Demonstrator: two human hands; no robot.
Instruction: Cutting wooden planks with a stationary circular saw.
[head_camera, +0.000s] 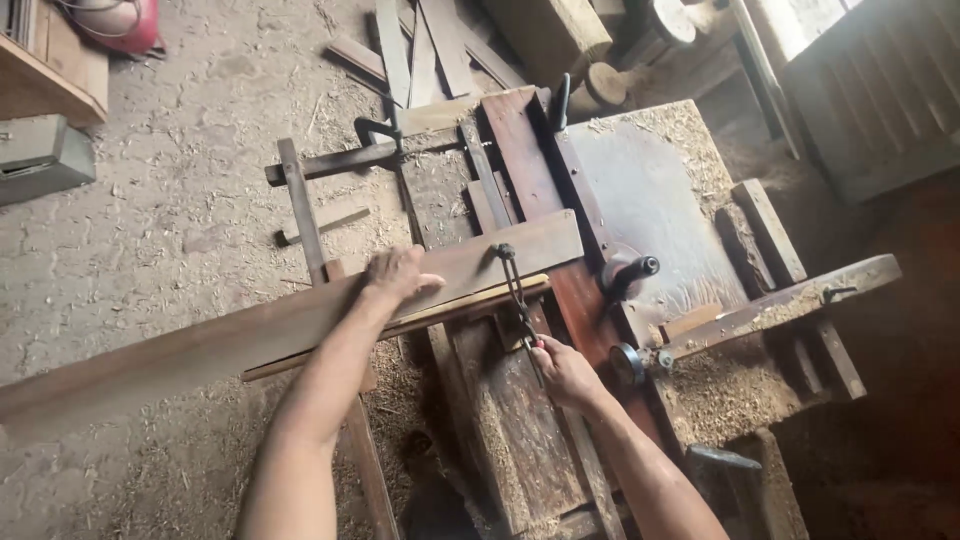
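On bench: left hand (400, 275) pressing plank (300, 320), right hand (562, 370) gripping clamp (515, 290).

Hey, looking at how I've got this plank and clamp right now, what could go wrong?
The long plank overhangs far to the left, so it may tip or twist under the left hand. The right hand grips the metal clamp handle close beneath the board and could get pinched. Sawdust underfoot may be slippery.

We see no packages, labels, signs or screens here.
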